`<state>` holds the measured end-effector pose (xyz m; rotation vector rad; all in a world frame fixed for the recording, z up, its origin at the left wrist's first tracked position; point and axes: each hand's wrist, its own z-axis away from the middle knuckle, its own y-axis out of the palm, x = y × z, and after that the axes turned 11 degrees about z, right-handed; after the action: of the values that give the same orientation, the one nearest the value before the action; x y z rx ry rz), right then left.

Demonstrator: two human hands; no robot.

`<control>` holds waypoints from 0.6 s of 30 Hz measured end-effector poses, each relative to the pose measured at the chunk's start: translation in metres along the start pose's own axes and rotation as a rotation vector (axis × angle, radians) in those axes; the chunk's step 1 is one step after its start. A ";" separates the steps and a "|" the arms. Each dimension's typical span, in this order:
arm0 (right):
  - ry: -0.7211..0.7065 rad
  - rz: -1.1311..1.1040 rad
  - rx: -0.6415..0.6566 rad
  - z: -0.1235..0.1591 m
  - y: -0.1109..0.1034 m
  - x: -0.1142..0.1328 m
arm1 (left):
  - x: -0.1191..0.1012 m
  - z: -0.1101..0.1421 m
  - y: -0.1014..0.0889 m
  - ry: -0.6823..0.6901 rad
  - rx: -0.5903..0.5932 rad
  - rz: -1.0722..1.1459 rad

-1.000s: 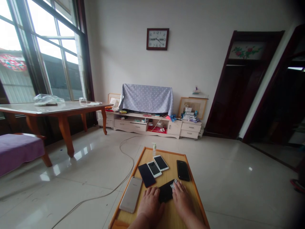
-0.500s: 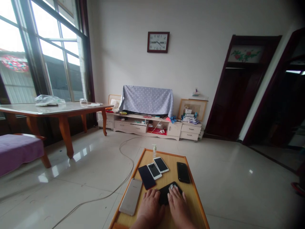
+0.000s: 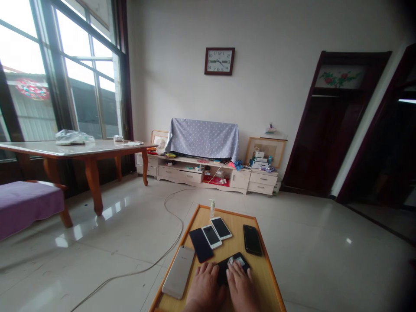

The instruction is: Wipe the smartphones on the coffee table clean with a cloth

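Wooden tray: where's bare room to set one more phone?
Bare wood lies right of the right hand, below the black phone, along the right rim of the tray; a smaller patch sits between the pump bottle and that phone. Crowded: left of centre, where phones lie close by the left hand.

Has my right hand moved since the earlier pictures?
Yes, leftward. Your bare right hand has shifted left, toward your left hand, judged against the black smartphone lying flat ahead of it on the wooden table, and now sits further left of that phone.
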<state>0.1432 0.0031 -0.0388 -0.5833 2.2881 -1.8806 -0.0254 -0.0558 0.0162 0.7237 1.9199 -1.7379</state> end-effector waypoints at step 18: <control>0.079 0.008 0.012 -0.012 -0.010 -0.004 | 0.002 -0.003 0.003 0.019 0.007 0.008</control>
<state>0.1452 0.0140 -0.0270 -0.5057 2.3220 -1.9459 -0.0252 -0.0528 0.0133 0.7521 1.9222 -1.7394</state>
